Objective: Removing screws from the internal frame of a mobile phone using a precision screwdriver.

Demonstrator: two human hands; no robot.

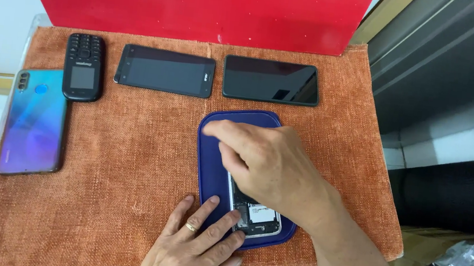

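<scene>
**Currently: opened phone on the blue tray, both hands at work on it**

Right hand (271,169) lies over an opened smartphone with its back off, white frame and exposed circuit board and label (257,216), which rests in a dark blue shallow plastic tray with rounded corners (210,165). Right fingers are curled together and pressed down over the upper part of the phone; index finger extends past the others toward the far left corner of the tray. Whether they pinch a part cannot be told, since the palm hides what is under them.

Left hand (198,249), with a gold ring on one finger, is spread flat. Its fingertips (234,216) touch the near edge of the tray and the bottom corner of the phone, steadying them; nothing is gripped.

Judgement on progress: back cover already off, internals visible just beyond the left fingertips. No removed cover, screws or tools in view, so how many inner parts remain cannot be judged.

Beyond the right fingertips, on the orange woven cloth mat (128,162): a black smartphone, screen up (270,81); left of it a second black smartphone (165,71); a black keypad phone (83,67); a blue-violet glossy smartphone lying face down (35,122). All four lie apart from the hands, untouched. A red board (192,2) stands behind.
</scene>
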